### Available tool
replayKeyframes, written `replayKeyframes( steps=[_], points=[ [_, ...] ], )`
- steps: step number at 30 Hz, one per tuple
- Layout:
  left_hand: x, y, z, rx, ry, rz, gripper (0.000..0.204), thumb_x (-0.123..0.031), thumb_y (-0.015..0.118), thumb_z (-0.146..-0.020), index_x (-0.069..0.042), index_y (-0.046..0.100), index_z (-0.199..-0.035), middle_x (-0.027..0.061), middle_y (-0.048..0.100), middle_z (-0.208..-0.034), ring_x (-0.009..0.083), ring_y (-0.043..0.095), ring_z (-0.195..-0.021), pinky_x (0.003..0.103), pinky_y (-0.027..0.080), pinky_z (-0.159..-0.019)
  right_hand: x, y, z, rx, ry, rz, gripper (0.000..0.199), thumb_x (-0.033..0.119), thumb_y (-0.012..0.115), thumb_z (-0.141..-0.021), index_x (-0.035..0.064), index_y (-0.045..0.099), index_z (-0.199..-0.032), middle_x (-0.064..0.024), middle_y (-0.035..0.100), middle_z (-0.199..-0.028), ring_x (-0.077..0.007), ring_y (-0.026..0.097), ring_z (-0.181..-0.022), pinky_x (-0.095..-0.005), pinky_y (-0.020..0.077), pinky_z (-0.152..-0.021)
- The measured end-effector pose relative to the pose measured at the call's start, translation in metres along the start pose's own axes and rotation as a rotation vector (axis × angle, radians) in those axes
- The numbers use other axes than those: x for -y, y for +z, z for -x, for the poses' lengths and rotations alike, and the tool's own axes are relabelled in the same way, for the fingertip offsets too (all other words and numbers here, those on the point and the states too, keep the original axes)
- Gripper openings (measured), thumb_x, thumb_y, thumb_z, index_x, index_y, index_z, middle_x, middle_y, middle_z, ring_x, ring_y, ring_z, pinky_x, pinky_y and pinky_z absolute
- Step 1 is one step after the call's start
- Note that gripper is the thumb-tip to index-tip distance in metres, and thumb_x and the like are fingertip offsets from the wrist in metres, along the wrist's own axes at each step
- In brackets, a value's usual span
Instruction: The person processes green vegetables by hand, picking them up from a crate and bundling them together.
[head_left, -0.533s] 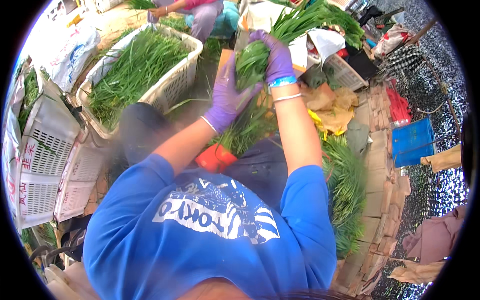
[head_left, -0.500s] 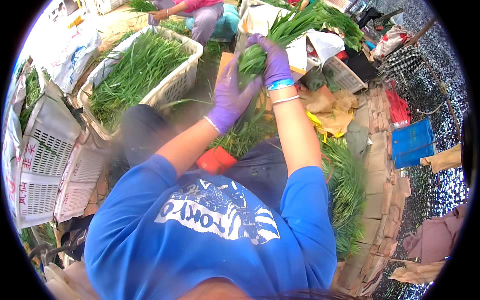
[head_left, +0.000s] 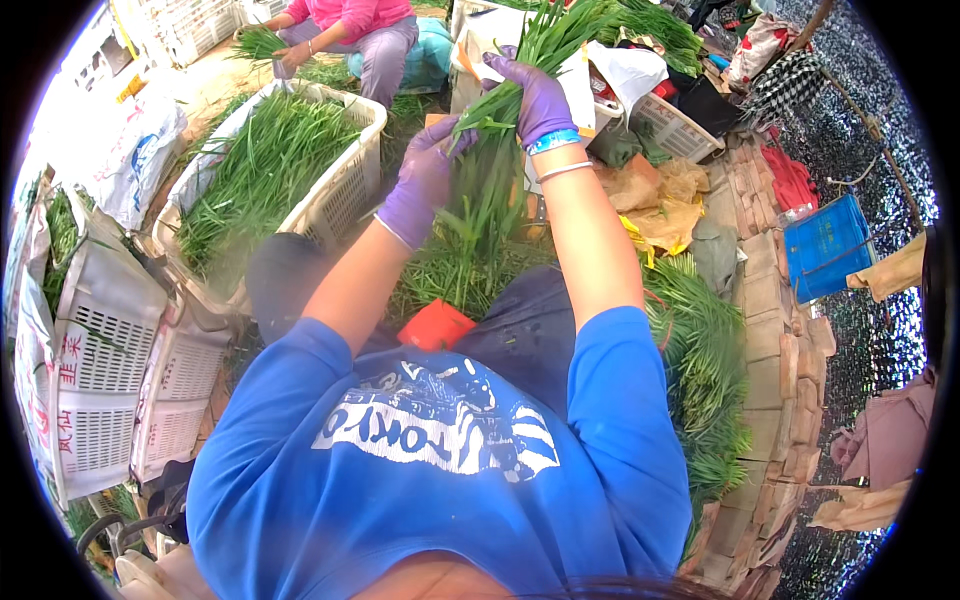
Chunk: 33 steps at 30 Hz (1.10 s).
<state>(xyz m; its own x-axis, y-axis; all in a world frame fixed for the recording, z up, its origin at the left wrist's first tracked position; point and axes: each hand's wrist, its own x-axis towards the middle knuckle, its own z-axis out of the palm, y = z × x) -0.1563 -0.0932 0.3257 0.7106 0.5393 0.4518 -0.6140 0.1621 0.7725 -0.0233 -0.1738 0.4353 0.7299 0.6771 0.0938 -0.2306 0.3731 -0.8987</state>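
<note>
A: Where is the bunch of chive-like greens (head_left: 488, 165)?

B: Upper middle of the frame, raised above the lap, its long flat blades trailing downward. Its top end overlaps other greens behind, so where it stops up there is hard to tell.

A: What is the right hand (head_left: 540, 95) doing?

B: In a purple glove, it is curled around the bunch, thumb and fingers closed on the blades. A blue band (head_left: 553, 141) and a pale bangle (head_left: 564, 171) circle that wrist.

A: And the left hand (head_left: 425, 175)?

B: Purple-gloved too, lower and further left. Its bent fingers reach the bunch's left edge; I can't tell whether they pinch any blades or only touch them.

A: Below that?

B: Loose greens (head_left: 460, 285), then a red object (head_left: 437, 325) of unclear kind, just above the blue shirt (head_left: 430, 520).

A: Left side of the frame?

B: A white perforated crate (head_left: 345, 195) full of greens, with a white sack (head_left: 140, 165) near it. In the upper left, a co-worker (head_left: 350, 20) in pink holds a smaller bunch (head_left: 258, 42).

A: Right side?

B: A heap of greens (head_left: 705, 390) beside brick paving (head_left: 765, 370), and a tilted blue container (head_left: 828, 248) further out.
</note>
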Motion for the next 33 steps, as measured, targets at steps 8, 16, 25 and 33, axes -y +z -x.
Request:
replayKeyframes(
  steps=[8,16,25,33],
  points=[
    [-0.043,-0.006,-0.007,0.062,-0.018,-0.104,0.023,-0.002,0.061,-0.087,0.003,0.064,-0.109,0.0084,0.069,-0.103,0.0163,0.063,-0.094,0.028,0.049,-0.091,-0.001,-0.003,-0.004,-0.029,-0.058,-0.090,0.029,0.018,0.068,-0.090,-0.0048,0.065,-0.107,-0.0136,0.069,-0.089,-0.0257,0.066,-0.070,-0.0391,0.0580,-0.064],
    [-0.074,-0.050,-0.015,0.211,-0.120,0.743,0.015,-0.025,0.062,-0.085,-0.013,0.057,-0.077,0.0007,0.054,-0.072,0.0123,0.054,-0.066,0.031,0.044,-0.082,0.000,-0.059,-0.051,-0.087,-0.351,0.378,0.025,0.015,0.067,-0.088,-0.0020,0.064,-0.107,-0.0137,0.069,-0.100,-0.0292,0.065,-0.087,-0.0447,0.0562,-0.075],
    [-0.061,-0.113,0.067,0.650,-0.078,0.699,0.041,-0.043,0.058,-0.095,-0.015,0.058,-0.066,-0.0053,0.055,-0.053,0.0079,0.047,-0.039,0.029,0.049,-0.045,0.058,-0.109,-0.073,-0.365,-0.091,0.008,0.022,0.013,0.053,-0.094,-0.0024,0.066,-0.103,-0.0143,0.069,-0.084,-0.0293,0.067,-0.073,-0.0408,0.0587,-0.072],
    [-0.021,-0.154,0.093,0.523,-0.425,0.692,0.034,-0.039,0.057,-0.095,-0.010,0.063,-0.077,0.0054,0.064,-0.069,0.0127,0.057,-0.055,0.032,0.052,-0.062,0.136,-0.133,-0.093,-0.364,-0.308,-0.035,0.022,0.014,0.060,-0.090,-0.0040,0.064,-0.101,-0.0151,0.068,-0.095,-0.0269,0.067,-0.081,-0.0442,0.0578,-0.079]
  ],
)
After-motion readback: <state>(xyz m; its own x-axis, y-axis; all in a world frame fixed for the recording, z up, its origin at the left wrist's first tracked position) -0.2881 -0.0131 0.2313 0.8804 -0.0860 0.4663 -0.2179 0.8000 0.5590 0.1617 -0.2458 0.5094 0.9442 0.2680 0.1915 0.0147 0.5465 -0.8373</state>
